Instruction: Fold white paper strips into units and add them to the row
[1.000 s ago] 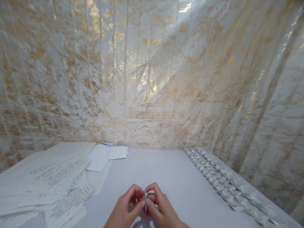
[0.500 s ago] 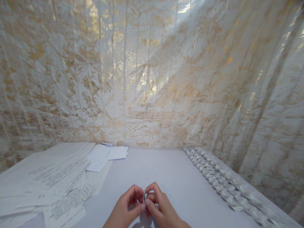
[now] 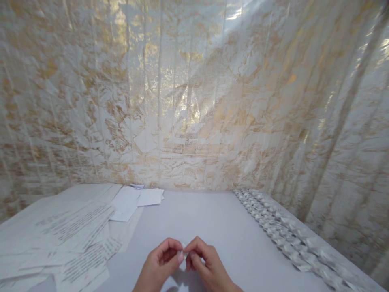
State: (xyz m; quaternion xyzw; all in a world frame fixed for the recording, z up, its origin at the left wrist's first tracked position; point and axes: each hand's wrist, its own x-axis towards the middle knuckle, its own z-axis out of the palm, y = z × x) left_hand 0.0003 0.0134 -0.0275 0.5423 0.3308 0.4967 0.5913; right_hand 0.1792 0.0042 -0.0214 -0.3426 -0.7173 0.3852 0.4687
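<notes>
A small folded piece of paper [image 3: 183, 265] is held between my two hands, low in the middle of the head view, over the white table [image 3: 194, 215]. My left hand [image 3: 162, 263] pinches its left side between thumb and index finger. On the right side, my right hand [image 3: 208, 263] has its fingers curled, with the index fingertip against the paper's top edge. Most of the paper is covered by the fingers. A shadow lies on the table below the hands.
Printed sheets [image 3: 73, 227] overlap along the left side, with smaller blank white papers [image 3: 124, 205] at the back. Several rows of folded paper pieces [image 3: 282, 231] run down the right edge. A white and gold patterned curtain [image 3: 194, 101] hangs behind the table.
The paper piece has turned from edge-on to showing more of its white face. My right thumb has moved away from the paper, and my right index finger has shifted left over its top.
</notes>
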